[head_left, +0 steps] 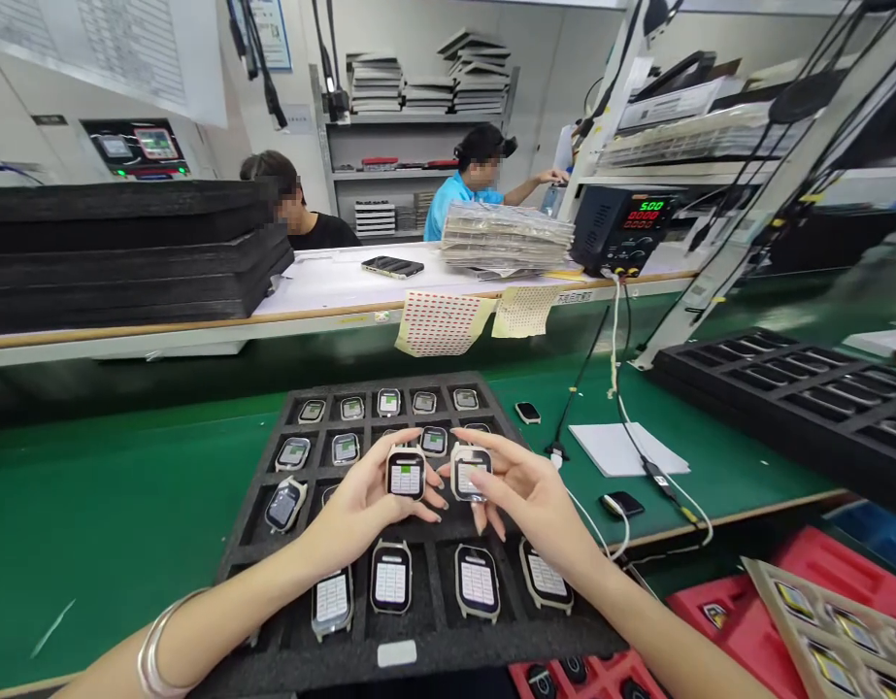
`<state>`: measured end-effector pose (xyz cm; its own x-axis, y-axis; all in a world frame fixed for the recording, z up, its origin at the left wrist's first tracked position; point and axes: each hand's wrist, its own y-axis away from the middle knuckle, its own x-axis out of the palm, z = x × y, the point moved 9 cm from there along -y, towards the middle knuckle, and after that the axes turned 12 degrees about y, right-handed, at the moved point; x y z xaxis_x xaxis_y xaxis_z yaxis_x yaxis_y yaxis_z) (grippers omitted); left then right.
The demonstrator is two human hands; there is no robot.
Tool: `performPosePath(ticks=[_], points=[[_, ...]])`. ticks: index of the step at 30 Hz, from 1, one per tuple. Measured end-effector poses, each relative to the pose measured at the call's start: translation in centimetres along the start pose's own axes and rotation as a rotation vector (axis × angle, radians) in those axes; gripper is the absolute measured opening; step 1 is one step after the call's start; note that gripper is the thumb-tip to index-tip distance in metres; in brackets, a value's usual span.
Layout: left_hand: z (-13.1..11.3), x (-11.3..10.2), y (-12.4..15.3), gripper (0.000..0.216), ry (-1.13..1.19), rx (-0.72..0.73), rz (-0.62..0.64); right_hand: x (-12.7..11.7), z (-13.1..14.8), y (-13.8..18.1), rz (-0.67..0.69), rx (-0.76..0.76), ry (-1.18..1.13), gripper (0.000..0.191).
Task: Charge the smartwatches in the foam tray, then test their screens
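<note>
Above a black foam tray (389,382) my left hand (364,505) pinches a square smartwatch (406,474) by its sides, its screen showing a pale grid. My right hand (527,490) grips a second smartwatch (469,474) the same way, a short gap from the first. Several similar watches lie in the tray's slots, in rows in front of and behind my hands. My hands hide the slots directly beneath them. One watch (284,505) sits tilted in its slot at the left.
The tray rests on a green mat bench (90,505). To the right lie a white paper sheet (622,449), cables with black charger pucks (622,505), and a second black tray (789,408). Red trays (746,621) sit at lower right. Beyond, two co-workers sit behind a shelf with foam stacks and a power supply (622,228).
</note>
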<state>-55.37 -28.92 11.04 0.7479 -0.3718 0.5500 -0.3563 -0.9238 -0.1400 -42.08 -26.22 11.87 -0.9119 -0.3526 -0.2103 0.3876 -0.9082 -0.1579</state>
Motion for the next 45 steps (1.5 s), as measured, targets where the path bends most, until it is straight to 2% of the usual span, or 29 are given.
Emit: performPosePath(ticks=[8,17,23,27,31,36,39,45], points=[[-0.7,-0.9,-0.3,0.042,-0.067,0.024,-0.063,1.0,0.6,0.8,0.103,-0.057,-0.1,0.051],[-0.6,-0.9,0.0,0.065,-0.032,0.032,-0.069,1.2,-0.6,0.4,0.116,-0.017,-0.087,0.056],[-0.8,-0.9,-0.1,0.061,-0.063,0.034,-0.075,0.8,-0.1,0.8,0.08,-0.03,-0.127,0.045],[-0.8,-0.6,0.2,0.059,-0.089,0.024,-0.057,0.4,-0.2,0.9,0.032,0.01,-0.03,0.037],[-1.0,-0.5,0.3,0.045,-0.138,0.036,-0.05,0.6,-0.3,0.9,0.043,0.026,0.022,0.036],[-1.1,-0.9,0.2,0.036,-0.198,0.041,-0.074,1.0,-0.2,1.1,0.104,-0.008,-0.079,0.043],[-0.9,-0.9,0.3,0.042,-0.16,0.04,-0.068,1.3,0.1,1.2,0.133,-0.033,-0.111,0.051],[-0.3,-0.6,0.3,0.068,-0.059,0.019,-0.049,1.2,0.4,1.3,0.092,-0.02,-0.036,0.05]])
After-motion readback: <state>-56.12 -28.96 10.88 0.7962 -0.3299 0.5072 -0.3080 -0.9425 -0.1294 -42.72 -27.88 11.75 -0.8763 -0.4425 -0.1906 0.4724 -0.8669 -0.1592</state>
